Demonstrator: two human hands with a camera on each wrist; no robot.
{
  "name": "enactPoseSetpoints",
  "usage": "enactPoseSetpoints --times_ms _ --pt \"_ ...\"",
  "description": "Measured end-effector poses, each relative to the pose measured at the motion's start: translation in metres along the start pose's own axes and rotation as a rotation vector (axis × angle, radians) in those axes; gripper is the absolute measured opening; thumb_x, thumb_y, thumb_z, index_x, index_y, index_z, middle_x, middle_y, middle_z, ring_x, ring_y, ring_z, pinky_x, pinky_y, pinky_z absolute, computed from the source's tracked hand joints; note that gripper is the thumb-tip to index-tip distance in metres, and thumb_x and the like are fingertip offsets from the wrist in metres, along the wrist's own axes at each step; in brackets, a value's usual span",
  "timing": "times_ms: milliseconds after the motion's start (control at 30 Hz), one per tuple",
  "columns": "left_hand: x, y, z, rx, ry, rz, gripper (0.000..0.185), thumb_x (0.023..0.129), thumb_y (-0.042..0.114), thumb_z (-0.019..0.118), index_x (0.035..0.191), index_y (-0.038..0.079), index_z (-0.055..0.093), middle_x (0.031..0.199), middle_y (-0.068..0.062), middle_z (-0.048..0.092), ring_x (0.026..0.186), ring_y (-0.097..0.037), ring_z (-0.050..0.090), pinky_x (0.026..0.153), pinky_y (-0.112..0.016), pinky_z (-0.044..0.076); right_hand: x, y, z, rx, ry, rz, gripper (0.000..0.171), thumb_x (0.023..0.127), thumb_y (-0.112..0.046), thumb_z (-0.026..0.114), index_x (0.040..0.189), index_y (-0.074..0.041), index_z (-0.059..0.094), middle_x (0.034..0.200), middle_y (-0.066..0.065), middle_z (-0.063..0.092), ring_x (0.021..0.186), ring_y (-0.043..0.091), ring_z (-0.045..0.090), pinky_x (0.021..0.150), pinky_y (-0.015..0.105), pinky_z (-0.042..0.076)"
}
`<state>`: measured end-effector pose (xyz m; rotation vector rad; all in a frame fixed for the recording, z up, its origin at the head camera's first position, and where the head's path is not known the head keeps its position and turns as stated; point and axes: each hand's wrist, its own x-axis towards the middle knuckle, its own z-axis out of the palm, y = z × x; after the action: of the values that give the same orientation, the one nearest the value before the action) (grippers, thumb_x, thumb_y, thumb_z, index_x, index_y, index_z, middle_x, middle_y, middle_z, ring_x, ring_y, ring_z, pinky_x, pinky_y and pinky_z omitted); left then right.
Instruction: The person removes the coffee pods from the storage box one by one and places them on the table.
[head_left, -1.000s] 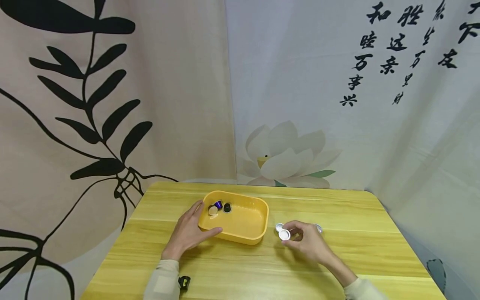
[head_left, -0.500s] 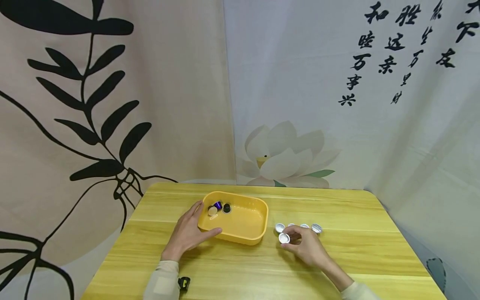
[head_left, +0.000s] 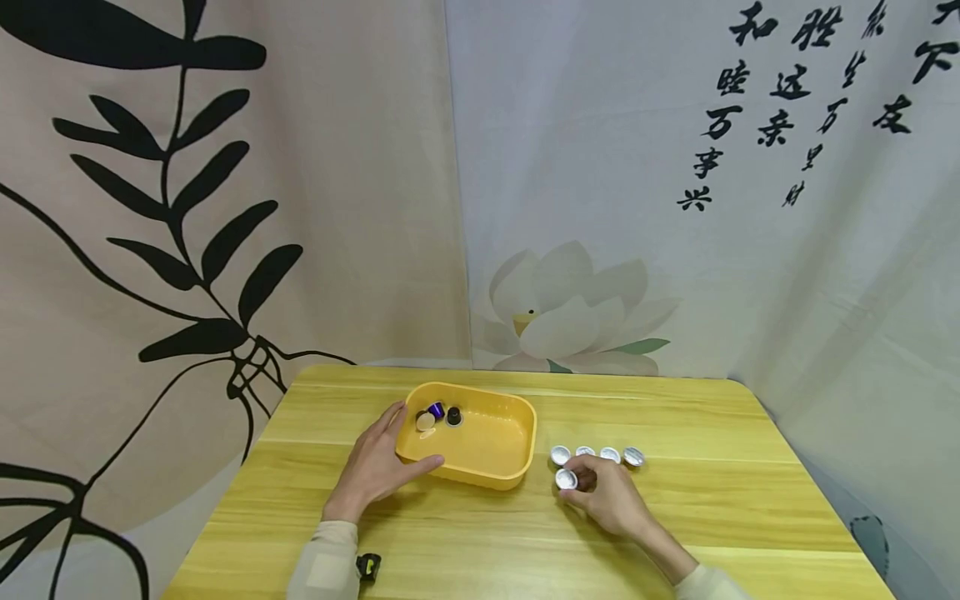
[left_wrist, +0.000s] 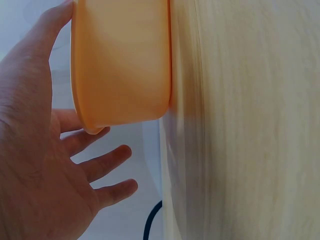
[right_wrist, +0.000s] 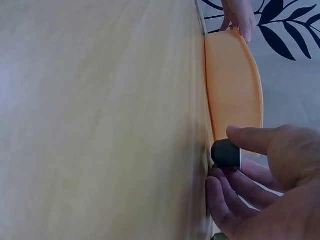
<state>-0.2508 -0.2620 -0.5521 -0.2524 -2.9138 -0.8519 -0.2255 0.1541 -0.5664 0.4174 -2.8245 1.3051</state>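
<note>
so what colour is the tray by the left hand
Yellow-orange tray, plain with no pattern; the head view shows it best.

The person wore a long-sleeved top in pale cream; its left sleeve [head_left: 324,560] and right sleeve [head_left: 712,583] ended in plain, close-fitting cuffs at the wrists. Both hands, the left hand [head_left: 377,467] and the right hand [head_left: 609,498], were bare, without gloves, rings or a watch in sight.

Staged recording corner, not a lived-in room: printed fabric backdrops [head_left: 225,208] with leaves, lotus and calligraphy enclose a plain wooden table [head_left: 675,517] on the far and right sides.
</note>
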Motion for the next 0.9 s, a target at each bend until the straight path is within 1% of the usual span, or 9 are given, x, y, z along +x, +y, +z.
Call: enactPoseSetpoints --times_ms 333,533,900 --pt "-0.0001 -0.0004 -0.0005 0.005 -0.001 -0.008 0.129 0.088 0.086 0.076 0.178 0.005 0.032 0.188 -0.016 0.028 0.168 -0.054 0.036 0.134 -0.074 0.038 -0.0016 -0.0019 0.0029 -0.008 0.014 -0.026 0.029 0.089 -0.013 0.097 0.113 -0.009 0.081 0.099 0.000 0.080 0.083 -0.001 0.068 0.073 0.017 0.058" --pt "0.0003 -0.0001 -0.0005 0.006 0.002 -0.006 0.129 0.088 0.086 0.076 0.178 0.005 0.032 0.188 -0.016 0.028 0.168 -0.054 0.037 0.133 -0.075 0.038 -0.0002 -0.0018 0.0031 -0.017 0.014 -0.006 0.029 0.088 -0.013 0.097 0.113 -0.011 0.081 0.098 -0.002 0.079 0.082 -0.001 0.067 0.074 0.017 0.057" --pt "0.0001 -0.0004 -0.0003 0.009 -0.002 -0.007 0.130 0.088 0.087 0.075 0.178 0.005 0.031 0.188 -0.016 0.028 0.168 -0.054 0.035 0.133 -0.075 0.038 -0.0004 0.0006 0.0033 0.001 0.018 0.015 0.034 0.087 -0.015 0.098 0.116 -0.009 0.080 0.099 0.000 0.080 0.083 -0.001 0.070 0.076 0.017 0.060"
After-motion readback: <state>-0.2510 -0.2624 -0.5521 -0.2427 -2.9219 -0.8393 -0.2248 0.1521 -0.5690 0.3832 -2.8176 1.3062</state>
